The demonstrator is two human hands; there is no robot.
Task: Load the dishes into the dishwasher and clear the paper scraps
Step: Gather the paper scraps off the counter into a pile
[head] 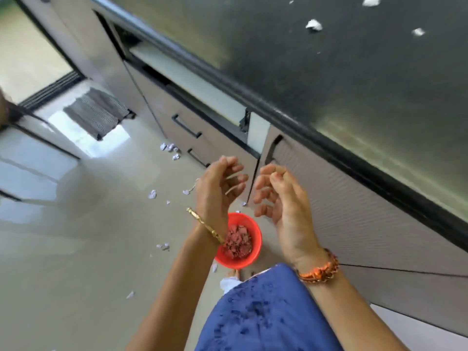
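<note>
Both hands are raised in front of the person, palms turned toward each other with a gap between them, fingers loosely curled and holding nothing that I can make out. The left hand (219, 184) has a gold bangle (205, 225) on its wrist; the right hand (279, 198) wears an orange beaded bracelet (319, 271). Below them, on the pale glossy floor (88, 236), stands a red bowl (253, 239) with torn paper scraps (238, 240) lying inside it, tinted reddish by the bowl. The person's blue patterned garment (266, 312) fills the lower middle of the view, and a bare toe shows just beside the bowl. More white scraps lie scattered on the floor: a small cluster (170, 148) near the base of the cabinets, a single piece (152, 194) farther out, a pair (163, 247) to the left of the bowl, and another bit (130, 295) nearer the person. Beside the hands runs a row of grey cabinets (354, 224) with black handles, one drawer (192, 82) under the table pulled partly open. On top, the dark table (329, 84) carries a few more crumpled white pieces (314, 24). A striped mat (97, 112) lies on the floor by the doorway.
</note>
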